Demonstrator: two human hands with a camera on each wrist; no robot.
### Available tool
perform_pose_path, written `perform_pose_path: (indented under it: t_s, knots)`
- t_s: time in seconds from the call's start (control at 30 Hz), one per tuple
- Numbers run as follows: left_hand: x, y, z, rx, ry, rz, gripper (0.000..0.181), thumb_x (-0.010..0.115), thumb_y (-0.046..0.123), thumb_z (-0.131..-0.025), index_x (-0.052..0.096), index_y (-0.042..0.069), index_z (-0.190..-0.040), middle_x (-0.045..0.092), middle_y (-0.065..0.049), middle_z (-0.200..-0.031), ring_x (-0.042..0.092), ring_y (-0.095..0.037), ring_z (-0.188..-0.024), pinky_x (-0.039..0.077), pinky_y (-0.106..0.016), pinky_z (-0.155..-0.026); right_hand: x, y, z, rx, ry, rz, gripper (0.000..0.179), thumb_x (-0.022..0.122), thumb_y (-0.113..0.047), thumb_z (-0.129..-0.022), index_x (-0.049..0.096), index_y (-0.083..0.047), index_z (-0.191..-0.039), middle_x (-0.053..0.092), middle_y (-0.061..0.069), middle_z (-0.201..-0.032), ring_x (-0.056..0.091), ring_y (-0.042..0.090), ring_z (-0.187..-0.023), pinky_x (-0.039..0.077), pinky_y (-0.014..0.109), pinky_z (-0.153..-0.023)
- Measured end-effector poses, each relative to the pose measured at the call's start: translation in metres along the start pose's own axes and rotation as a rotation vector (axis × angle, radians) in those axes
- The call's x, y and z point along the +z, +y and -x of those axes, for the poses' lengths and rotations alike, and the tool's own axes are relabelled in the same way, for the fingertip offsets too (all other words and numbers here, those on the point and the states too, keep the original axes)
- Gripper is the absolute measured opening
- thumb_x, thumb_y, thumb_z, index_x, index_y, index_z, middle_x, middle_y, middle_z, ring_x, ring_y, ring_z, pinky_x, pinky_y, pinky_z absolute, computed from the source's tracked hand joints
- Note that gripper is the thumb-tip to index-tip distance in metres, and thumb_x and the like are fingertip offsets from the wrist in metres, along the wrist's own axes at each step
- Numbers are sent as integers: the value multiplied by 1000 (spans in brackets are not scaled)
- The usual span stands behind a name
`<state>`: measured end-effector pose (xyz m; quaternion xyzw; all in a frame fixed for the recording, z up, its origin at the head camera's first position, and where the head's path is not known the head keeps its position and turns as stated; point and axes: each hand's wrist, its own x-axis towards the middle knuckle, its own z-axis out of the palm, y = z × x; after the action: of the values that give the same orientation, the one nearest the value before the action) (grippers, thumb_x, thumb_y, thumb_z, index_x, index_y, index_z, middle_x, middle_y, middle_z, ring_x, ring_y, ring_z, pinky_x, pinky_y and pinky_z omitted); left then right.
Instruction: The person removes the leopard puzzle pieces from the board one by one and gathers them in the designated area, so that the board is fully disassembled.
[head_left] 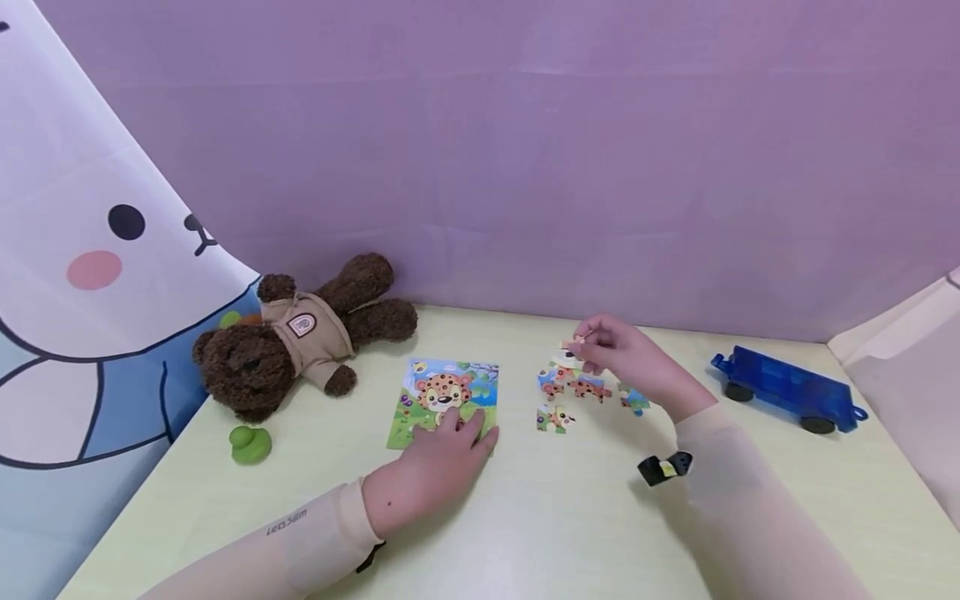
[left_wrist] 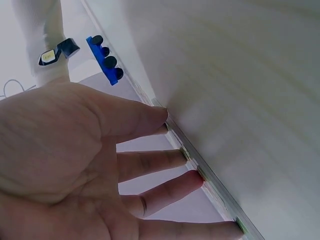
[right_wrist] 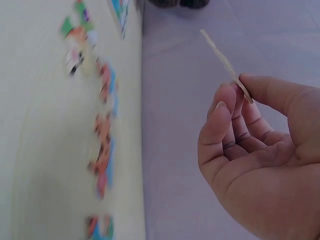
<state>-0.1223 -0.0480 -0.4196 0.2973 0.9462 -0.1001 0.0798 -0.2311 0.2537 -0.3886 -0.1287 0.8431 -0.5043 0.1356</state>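
Note:
My right hand [head_left: 624, 357] pinches a puzzle piece [right_wrist: 220, 56] between thumb and fingers, lifted above the table; the right wrist view shows the piece edge-on. Beneath and around that hand lie loose spotted-animal puzzle pieces [head_left: 588, 388], with one pale-and-green piece [head_left: 555, 419] nearer the front and a blue-green piece [head_left: 634, 400] to the right. My left hand [head_left: 442, 462] rests with spread fingers on the lower part of a leopard picture card [head_left: 480, 383], which it partly covers. In the left wrist view, that hand's fingertips [left_wrist: 199, 179] touch down along the surface.
A brown teddy bear [head_left: 318, 333] lies at the back left of the pale table [head_left: 540, 517]. In front of it sits a small green duck [head_left: 251, 445]. At the right stands a blue wheeled toy wagon [head_left: 787, 390]. A purple curtain [head_left: 525, 167] hangs behind.

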Motion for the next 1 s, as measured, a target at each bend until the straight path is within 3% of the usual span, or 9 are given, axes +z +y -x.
perform_pose_path:
  t_s: [0.2, 0.4, 0.67, 1.0]
  knots:
    - [-1, 0, 1, -3, -6, 4, 56, 56, 12, -109, 47, 25, -163, 44, -8, -170, 48, -38, -144, 64, -65, -88, -11, 24, 10, 45, -45, 10, 39, 70, -35, -105, 54, -7, -127, 67, 15, -103, 68, 33, -88, 63, 45, -84]
    - [1, 0, 0, 3, 9, -12, 56, 56, 12, -110, 47, 25, -163, 44, -8, -169, 49, -37, -142, 65, -63, -86, -15, 37, 17, 71, -122, 33, 31, 70, -27, -105, 58, -6, -124, 69, 14, -99, 69, 30, -88, 62, 38, -76]
    - [-2, 1, 1, 0, 16, -21, 58, 59, 14, -108, 47, 25, -163, 45, -7, -169, 50, -38, -143, 66, -61, -85, -13, 45, 24, 70, -234, 57, 23, 65, -17, -106, 60, -3, -124, 69, 14, -98, 71, 29, -87, 62, 37, -76]
    - [-3, 0, 1, 8, 8, -32, 56, 58, 12, -109, 48, 25, -162, 46, -6, -168, 51, -36, -138, 67, -60, -82, -7, 52, 24, 50, -247, 94, 18, 67, -13, -104, 64, -4, -119, 69, 14, -97, 70, 24, -79, 60, 31, -70]
